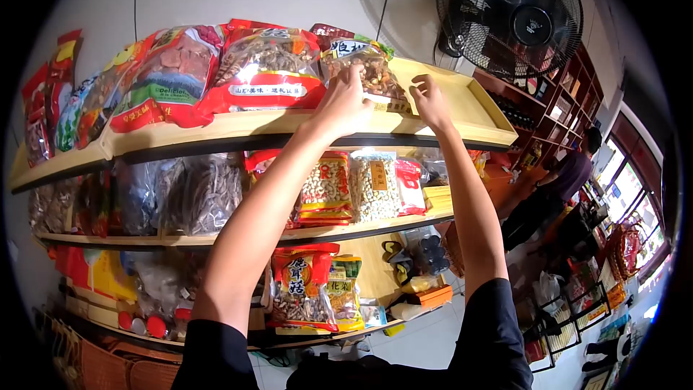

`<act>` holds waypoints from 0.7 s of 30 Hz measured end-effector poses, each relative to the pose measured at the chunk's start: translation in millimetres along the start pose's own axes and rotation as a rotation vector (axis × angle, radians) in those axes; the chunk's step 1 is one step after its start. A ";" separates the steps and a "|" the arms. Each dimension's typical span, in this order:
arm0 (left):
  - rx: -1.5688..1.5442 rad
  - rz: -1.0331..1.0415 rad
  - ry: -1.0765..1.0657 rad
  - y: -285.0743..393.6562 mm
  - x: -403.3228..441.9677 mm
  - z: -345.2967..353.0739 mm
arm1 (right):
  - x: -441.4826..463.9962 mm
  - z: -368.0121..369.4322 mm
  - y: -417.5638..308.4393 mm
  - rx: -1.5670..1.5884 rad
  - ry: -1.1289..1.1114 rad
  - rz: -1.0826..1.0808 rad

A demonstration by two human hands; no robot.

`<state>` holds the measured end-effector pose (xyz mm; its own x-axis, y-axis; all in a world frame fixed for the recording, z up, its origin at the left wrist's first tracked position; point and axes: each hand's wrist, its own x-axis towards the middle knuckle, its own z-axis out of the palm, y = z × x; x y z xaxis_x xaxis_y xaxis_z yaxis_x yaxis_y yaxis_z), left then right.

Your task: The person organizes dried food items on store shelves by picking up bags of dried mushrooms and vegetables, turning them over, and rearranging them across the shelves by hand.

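Note:
My left hand (348, 101) is at the front of a clear-fronted bag of dried mushrooms (380, 78) on the top shelf. Its fingers are bent and apart from the thumb, and overlap the bag; whether they press on it I cannot tell. To the right of that bag, my right hand (432, 105) hovers over the shelf's front edge, fingers curled loosely with nothing in them. Left of my left hand stands a large red-edged bag of dried food (268, 65). Beside it leans a red bag with a meat picture (180, 72).
The wooden top shelf (473, 105) has a raised rim. A black fan (530, 25) is mounted at the upper right. Lower shelves hold a bag of pale nuts or seeds (375, 184) and a red mushroom bag (299, 285). A person in dark clothes (552, 188) is farther right.

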<state>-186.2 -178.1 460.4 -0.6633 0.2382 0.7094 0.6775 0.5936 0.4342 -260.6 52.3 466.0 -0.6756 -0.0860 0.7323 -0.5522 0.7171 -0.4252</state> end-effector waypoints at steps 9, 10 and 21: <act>0.490 -0.383 -0.071 4.5 35.9 34.3 | 25.3 17.6 21.0 0.152 -0.471 0.244; 0.495 -0.433 -0.068 5.4 41.1 38.9 | 23.9 12.4 16.8 0.165 -0.472 0.258; 0.462 -0.624 0.100 -44.2 68.2 40.4 | 18.6 9.4 20.3 0.174 -0.463 0.134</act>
<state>-274.2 -157.1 467.1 -0.8312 -0.3022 0.4667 -0.0266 0.8600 0.5095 -289.0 58.7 466.0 -0.8701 -0.3268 0.3690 -0.4920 0.6207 -0.6104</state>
